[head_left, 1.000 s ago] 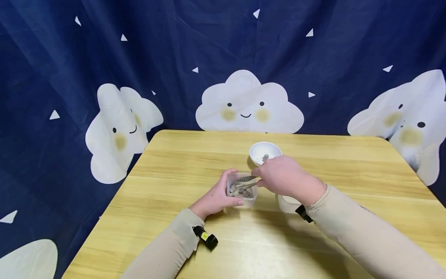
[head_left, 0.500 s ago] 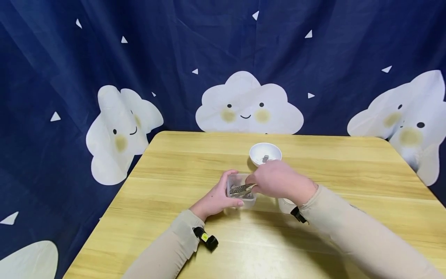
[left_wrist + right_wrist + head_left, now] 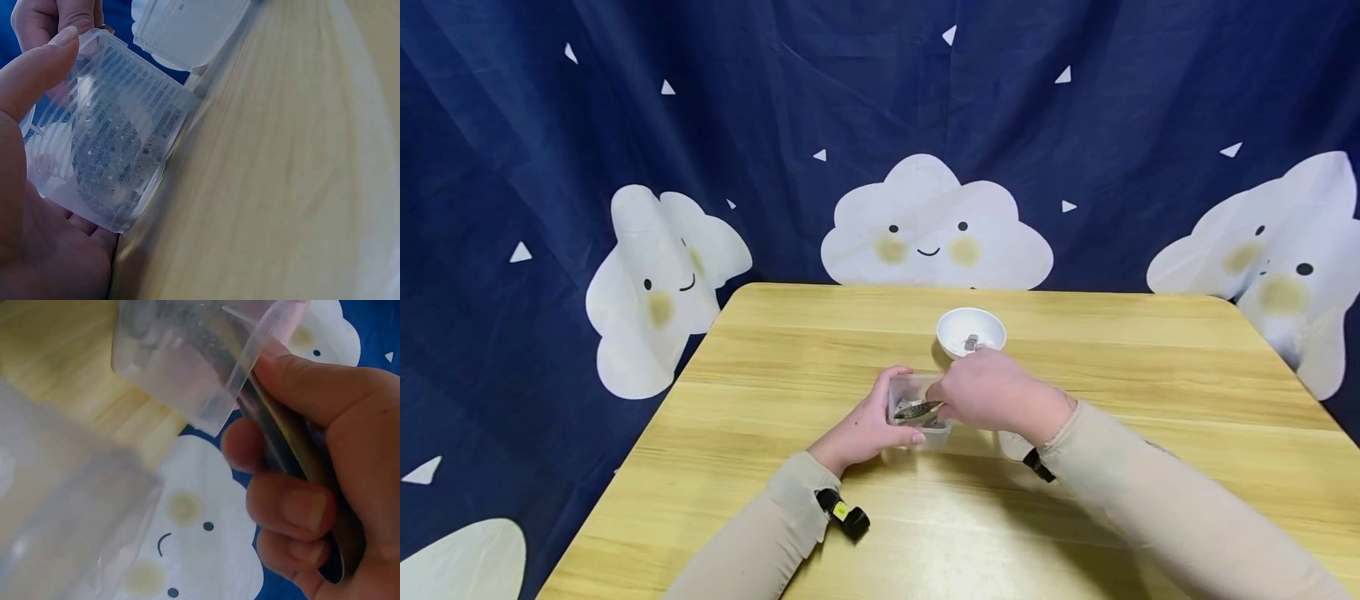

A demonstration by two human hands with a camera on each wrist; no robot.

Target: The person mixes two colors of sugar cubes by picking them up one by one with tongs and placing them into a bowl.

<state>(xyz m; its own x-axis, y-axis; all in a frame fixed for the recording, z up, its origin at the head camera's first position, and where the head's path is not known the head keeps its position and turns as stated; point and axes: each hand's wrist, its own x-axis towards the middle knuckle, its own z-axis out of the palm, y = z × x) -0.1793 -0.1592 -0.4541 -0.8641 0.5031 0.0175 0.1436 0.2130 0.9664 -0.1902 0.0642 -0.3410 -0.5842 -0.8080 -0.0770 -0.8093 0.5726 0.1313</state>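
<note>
My left hand (image 3: 867, 423) grips a small clear plastic box (image 3: 937, 437), thumb at the near side and fingers round the far left side. Grey and whitish pieces lie inside; their kind does not show through the wall. My right hand (image 3: 992, 393) holds metal tongs (image 3: 917, 411) with a patterned head, and in the right wrist view the fingers curl round the tongs' handle (image 3: 275, 425). The tongs' head is down inside the box, among the pieces. Just behind the right hand stands a white bowl (image 3: 952, 322) with a few grey pieces (image 3: 972, 342) in it.
A second translucent container (image 3: 1012, 447) stands right of the box, partly hidden under the right wrist. The wooden table (image 3: 760, 367) reaches back to a dark blue curtain (image 3: 880, 83) with white clouds.
The right hand has moved slightly left and down, bringing the tongs' head deeper into the box. Its two arms, apart earlier, now appear closer together. The left hand and bowl stay put.
</note>
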